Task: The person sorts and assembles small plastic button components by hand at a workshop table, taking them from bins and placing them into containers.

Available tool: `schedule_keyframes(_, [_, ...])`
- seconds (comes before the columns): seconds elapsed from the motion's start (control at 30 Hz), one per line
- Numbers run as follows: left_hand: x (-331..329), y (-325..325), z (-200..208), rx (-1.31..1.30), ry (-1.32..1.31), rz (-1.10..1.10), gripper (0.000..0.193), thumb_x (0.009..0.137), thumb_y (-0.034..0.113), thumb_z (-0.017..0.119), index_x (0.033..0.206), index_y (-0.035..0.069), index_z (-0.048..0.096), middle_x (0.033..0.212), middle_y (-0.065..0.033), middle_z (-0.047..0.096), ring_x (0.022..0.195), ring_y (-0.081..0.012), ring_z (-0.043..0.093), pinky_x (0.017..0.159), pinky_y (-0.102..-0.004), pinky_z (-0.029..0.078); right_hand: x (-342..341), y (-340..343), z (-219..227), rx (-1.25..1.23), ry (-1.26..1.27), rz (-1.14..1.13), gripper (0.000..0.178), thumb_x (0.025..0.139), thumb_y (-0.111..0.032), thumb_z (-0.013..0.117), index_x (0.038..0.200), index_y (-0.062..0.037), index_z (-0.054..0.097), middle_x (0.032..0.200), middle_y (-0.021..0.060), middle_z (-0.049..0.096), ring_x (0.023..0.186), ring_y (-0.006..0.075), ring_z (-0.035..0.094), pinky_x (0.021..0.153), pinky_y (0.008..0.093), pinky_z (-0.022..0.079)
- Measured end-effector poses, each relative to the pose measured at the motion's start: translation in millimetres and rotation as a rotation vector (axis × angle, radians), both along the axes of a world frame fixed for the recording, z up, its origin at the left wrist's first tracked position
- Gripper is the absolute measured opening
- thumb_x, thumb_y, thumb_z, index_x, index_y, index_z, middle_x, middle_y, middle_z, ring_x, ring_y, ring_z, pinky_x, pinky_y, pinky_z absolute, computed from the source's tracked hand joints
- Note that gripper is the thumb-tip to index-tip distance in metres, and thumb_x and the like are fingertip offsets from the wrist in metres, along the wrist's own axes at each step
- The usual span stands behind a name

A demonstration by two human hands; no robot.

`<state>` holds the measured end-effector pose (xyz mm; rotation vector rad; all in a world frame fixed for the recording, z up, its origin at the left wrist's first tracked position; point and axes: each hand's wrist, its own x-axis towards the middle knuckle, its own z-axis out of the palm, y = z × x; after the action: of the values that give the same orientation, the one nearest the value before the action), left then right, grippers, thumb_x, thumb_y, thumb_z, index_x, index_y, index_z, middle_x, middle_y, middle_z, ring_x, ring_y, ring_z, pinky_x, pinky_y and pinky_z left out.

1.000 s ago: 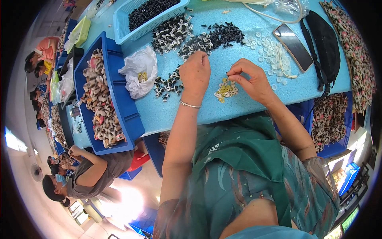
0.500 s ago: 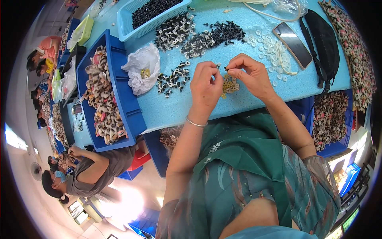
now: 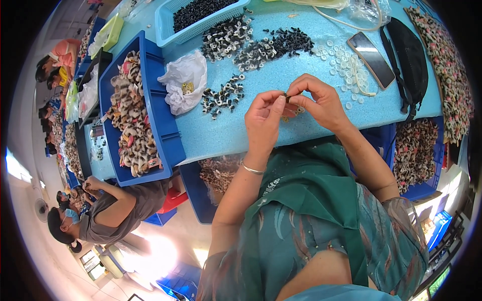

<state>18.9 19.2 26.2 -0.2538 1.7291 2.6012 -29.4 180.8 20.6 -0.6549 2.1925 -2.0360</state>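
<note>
Before me, my left hand (image 3: 264,118) and my right hand (image 3: 321,104) meet over the blue table, fingertips pinched together on a small dark peg (image 3: 287,98). Which fingers carry its weight is too small to tell. Partly hidden beneath the hands lie yellowish rings (image 3: 288,119). To their left is a loose group of black pegs with white washers (image 3: 221,98). Farther back lie a larger pile of such pieces (image 3: 226,39), plain black pegs (image 3: 291,41) and scattered translucent washers (image 3: 346,65).
At the left, a blue crate (image 3: 168,118) holds furry spotted pieces, beside a white plastic bag (image 3: 181,95). A light-blue basket (image 3: 196,33) of black pegs stands behind. A phone (image 3: 372,60) and black pouch (image 3: 409,62) lie right. A masked co-worker (image 3: 108,215) sits at the left.
My hands were slightly apart, each with a small piece at its fingertips; now they have come together. My left hand has turned, its thumb now raised. The view has shifted slightly.
</note>
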Motion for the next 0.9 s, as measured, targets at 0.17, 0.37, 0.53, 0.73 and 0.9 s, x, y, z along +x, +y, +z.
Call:
schedule_keyframes(0.17, [3,-3,-3,0.086,0.009,-0.013,0.016,0.093,0.005,0.065,0.105,-0.006,0.063,0.093,-0.0166,0.071,0.08,-0.0231,0.071,0.068,-0.033,0.06,4,-2,3,-0.033,-0.037,0.023,0.009,0.084,-0.001,0.067,0.093,-0.0016,0.067,0.094,0.0057,0.065,0.088,0.0153,0.062,0.081,0.0273,0.049])
schedule_keyframes(0.37, [3,-4,-8,0.139,-0.011,0.007,0.017,0.092,0.005,0.066,0.105,-0.006,0.064,0.092,-0.0169,0.071,0.079,-0.0233,0.071,0.065,-0.0333,0.06,4,-5,-4,-0.109,-0.07,0.039,0.01,0.086,0.001,0.066,0.096,0.0,0.066,0.099,0.0074,0.064,0.093,0.0159,0.061,0.084,0.0283,0.048])
schedule_keyframes(0.53, [3,-5,-10,0.12,-0.013,0.002,0.013,0.093,0.004,0.065,0.103,-0.005,0.065,0.09,-0.0161,0.07,0.077,-0.0239,0.07,0.062,-0.0343,0.059,5,-2,-6,-0.226,-0.221,0.101,0.011,0.087,0.003,0.065,0.098,0.0018,0.065,0.104,0.0085,0.062,0.098,0.0165,0.059,0.087,0.03,0.048])
schedule_keyframes(0.73, [1,-7,-11,0.302,-0.137,-0.02,0.016,0.094,0.01,0.066,0.099,-0.004,0.064,0.089,-0.0157,0.07,0.073,-0.0219,0.069,0.058,-0.032,0.058,5,-1,-5,-0.206,-0.158,0.123,0.011,0.087,0.004,0.065,0.098,0.0015,0.065,0.103,0.0078,0.061,0.097,0.0155,0.059,0.088,0.0297,0.048])
schedule_keyframes(0.9, [0,-9,-6,0.44,-0.215,-0.088,0.013,0.093,0.007,0.067,0.1,-0.004,0.064,0.088,-0.0155,0.07,0.071,-0.0228,0.069,0.057,-0.0332,0.058,4,-1,-6,-0.198,-0.15,0.12,0.011,0.088,0.004,0.065,0.098,0.0015,0.065,0.103,0.0082,0.061,0.096,0.0156,0.059,0.086,0.0291,0.049])
